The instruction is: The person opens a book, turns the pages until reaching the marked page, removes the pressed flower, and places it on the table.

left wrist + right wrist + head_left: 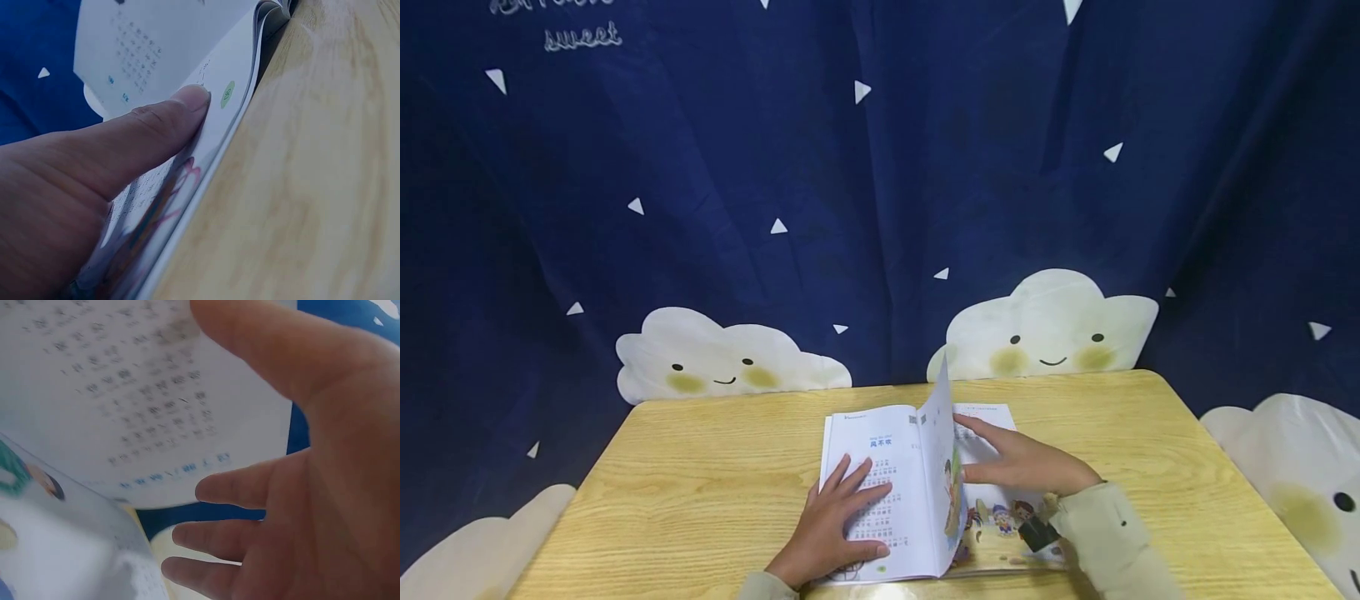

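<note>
My left hand (842,521) is spread on the open illustrated Chinese reader (853,423), midway between the table's (700,475) side edges; right hand (1030,460) spread against its raised page (934,429). Uneven push could crease it.

Two hands (838,521) (1033,461), one book (868,425), one table (700,467), one curtain (715,167), apparently four printed clouds (715,346).

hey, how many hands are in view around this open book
2. The left hand rests on the book's left page; the right hand is at the right side of the raised page, its fingertips partly hidden in the head view.
</note>
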`<state>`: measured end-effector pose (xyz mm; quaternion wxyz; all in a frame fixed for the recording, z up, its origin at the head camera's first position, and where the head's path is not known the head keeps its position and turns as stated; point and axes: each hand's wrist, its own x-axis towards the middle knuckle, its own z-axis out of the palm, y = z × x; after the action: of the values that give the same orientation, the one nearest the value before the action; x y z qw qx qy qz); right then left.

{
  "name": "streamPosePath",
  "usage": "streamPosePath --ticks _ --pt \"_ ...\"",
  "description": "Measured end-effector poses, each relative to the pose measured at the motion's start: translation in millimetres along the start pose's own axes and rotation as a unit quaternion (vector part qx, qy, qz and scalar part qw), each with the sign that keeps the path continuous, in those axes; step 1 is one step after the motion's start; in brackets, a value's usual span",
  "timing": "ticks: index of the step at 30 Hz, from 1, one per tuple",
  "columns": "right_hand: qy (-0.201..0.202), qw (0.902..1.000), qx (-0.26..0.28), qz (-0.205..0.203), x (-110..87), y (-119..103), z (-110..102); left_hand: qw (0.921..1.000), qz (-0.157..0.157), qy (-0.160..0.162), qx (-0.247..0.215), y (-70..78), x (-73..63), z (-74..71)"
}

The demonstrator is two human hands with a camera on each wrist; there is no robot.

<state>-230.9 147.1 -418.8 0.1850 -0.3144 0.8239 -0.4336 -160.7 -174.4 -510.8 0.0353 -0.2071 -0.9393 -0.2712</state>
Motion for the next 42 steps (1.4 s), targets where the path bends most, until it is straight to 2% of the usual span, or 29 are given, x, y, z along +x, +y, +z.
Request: streamPosePath --ticks 4,8,18,22,25,27,29,31,34,36,39,42 --pt "0.007 0.999 -0.043 0.012 5.0 -10.0 12.7 1.0 0.004 0.003 0.007 -0.1 0.1 0.0" --pt "0.016 0.9978 -0.059 0.027 10.9 -13.5 24.5 0.9999 0.007 0.004 0.007 -0.6 -0.2 0.1" --pt "0.003 0.9993 -0.035 -0.014 23.4 -16.6 44.1 0.9999 0.013 0.01 0.003 -1.9 -0.5 0.1" --pt "0.0 0.9994 -0.034 -0.007 26.4 -15.2 50.1 0.9994 0.008 0.026 -0.021 -2.8 -1.1 0.4" --pt "-0.003 0.9995 -0.03 -0.01 27.8 -15.5 53.0 0.9954 -0.004 0.054 -0.08 -3.1 -1.2 -0.3" --pt "-0.003 0.9995 -0.027 -0.016 28.3 -16.5 54.4 0.9871 -0.019 0.079 -0.138 -2.8 -0.5 -1.5" --pt "-0.002 0.9994 -0.027 -0.023 29.0 -16.9 56.1 0.9707 -0.04 0.096 -0.217 -1.9 0.6 -3.9" --pt "-0.002 0.9994 -0.024 -0.025 29.6 -17.7 57.9 0.9459 -0.064 0.101 -0.302 -0.3 1.3 -6.9" --pt "0.0 0.9989 -0.037 -0.03 31.3 -18.0 61.9 0.9064 -0.089 0.098 -0.401 0.7 1.7 -11.1" --pt "0.004 0.9983 -0.051 -0.03 32.2 -18.1 64.9 0.8886 -0.09 0.094 -0.44 0.2 1.5 -12.7" --pt "0.012 0.9965 -0.08 -0.021 32.5 -18.0 69.6 0.8788 -0.086 0.094 -0.46 -1.4 1.5 -13.5" --pt "0.014 0.995 -0.099 -0.004 31.6 -18.5 74.0 0.8748 -0.088 0.095 -0.467 -1.6 1.8 -13.1"
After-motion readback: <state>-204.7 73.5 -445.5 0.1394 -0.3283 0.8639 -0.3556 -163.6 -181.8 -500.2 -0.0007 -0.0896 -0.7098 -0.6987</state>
